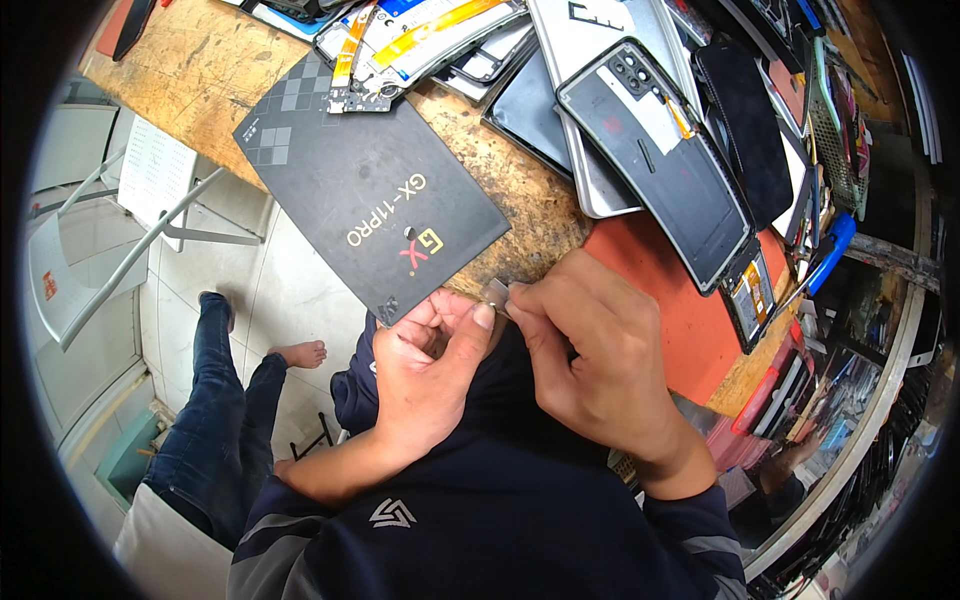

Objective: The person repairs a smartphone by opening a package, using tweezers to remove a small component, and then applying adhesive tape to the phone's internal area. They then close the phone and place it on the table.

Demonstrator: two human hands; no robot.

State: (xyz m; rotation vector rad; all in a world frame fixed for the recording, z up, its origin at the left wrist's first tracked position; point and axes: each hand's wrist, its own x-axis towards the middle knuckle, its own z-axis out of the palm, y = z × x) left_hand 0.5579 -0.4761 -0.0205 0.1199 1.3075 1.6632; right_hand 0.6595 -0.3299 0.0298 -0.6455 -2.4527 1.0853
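A small silvery piece, too small to name, is pinched between my hands at the wooden workbench's front edge. My left hand has its thumb on the piece and its fingers curled beneath. My right hand grips the piece's right side between thumb and forefinger, the other fingers bent. Just above my left hand lies a flat dark box with lettering and a checkered corner, its near corner reaching the bench edge. An orange mat lies beside and behind my right hand.
Phone parts with ribbon cables, silver panels and a dark phone housing pile along the back and right of the bench. Cluttered shelving stands right. At left are folding chairs and another person's jeans-clad legs.
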